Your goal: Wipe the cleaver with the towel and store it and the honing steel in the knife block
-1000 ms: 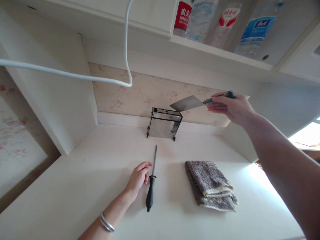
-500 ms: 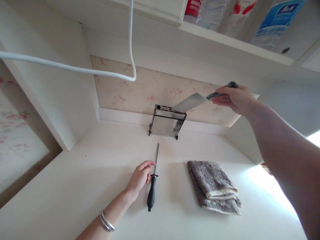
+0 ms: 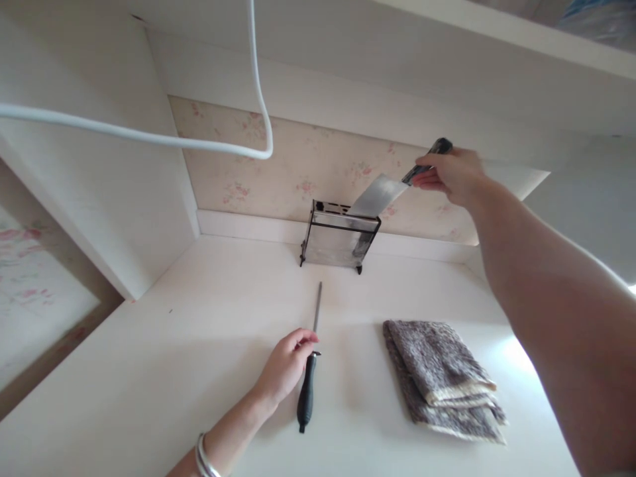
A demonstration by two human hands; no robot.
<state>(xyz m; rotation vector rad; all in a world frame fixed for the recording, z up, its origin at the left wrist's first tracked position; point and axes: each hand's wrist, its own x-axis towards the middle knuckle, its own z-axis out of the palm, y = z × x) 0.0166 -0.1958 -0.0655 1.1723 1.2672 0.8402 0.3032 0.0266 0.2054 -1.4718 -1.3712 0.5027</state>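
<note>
Right hand: As I watch from far through the head camera, this hand grips the black handle of the knife, with the fingers closed narrowly around it.
Knife: It has a broad, flat blade of dull grey metal, which slants down to the left; its lower end meets the slotted top of the knife holder, but I cannot tell how deep it goes in.
Knife holder: It is box-shaped, with a smooth greyish front, black frame edges and small black feet; it stands on the counter, near the wall.
Left hand: Its fingertips are at the thin rod of the sharpening steel, just above the guard; I cannot tell if they pinch it or only rest there.
Sharpening steel: Its rounded black handle points toward me, and its slim grey rod points to the holder, with a short gap before it.
Cloth: It is folded, rough and grey-brown, with pale edges; a wide stretch of smooth counter separates it from the steel.
Edges: The shelf overhangs the right hand, so I see limited height there; flowered wallpaper is behind.
White cable: It bends at the upper left, well apart from both hands in my view.
</note>
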